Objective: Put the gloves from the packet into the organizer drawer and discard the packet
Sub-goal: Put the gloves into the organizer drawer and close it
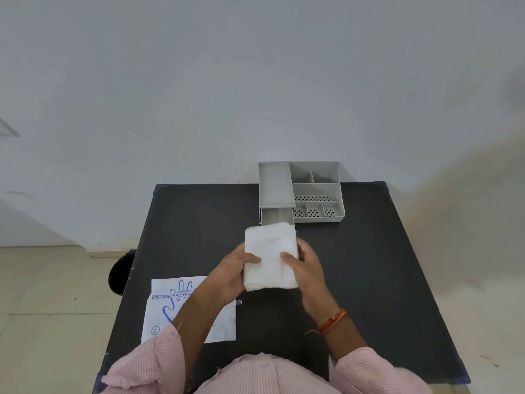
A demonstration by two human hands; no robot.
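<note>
A thick white stack of folded gloves (pixel 270 251) is held over the middle of the black table (pixel 369 265). My left hand (pixel 231 273) grips its left side and my right hand (pixel 305 265) grips its right side, thumbs on top. The stack's far end lies over the front of the pulled-out drawer (pixel 277 216) of the grey organizer (pixel 316 191), hiding the drawer's front part. The flat white packet (pixel 164 311) with blue hand print and lettering lies at the table's near left, partly under my left forearm.
The organizer stands at the table's far edge against a white wall, with a flat top tray and several perforated compartments to its right. A black round bin (pixel 119 273) sits on the tiled floor by the table's left edge.
</note>
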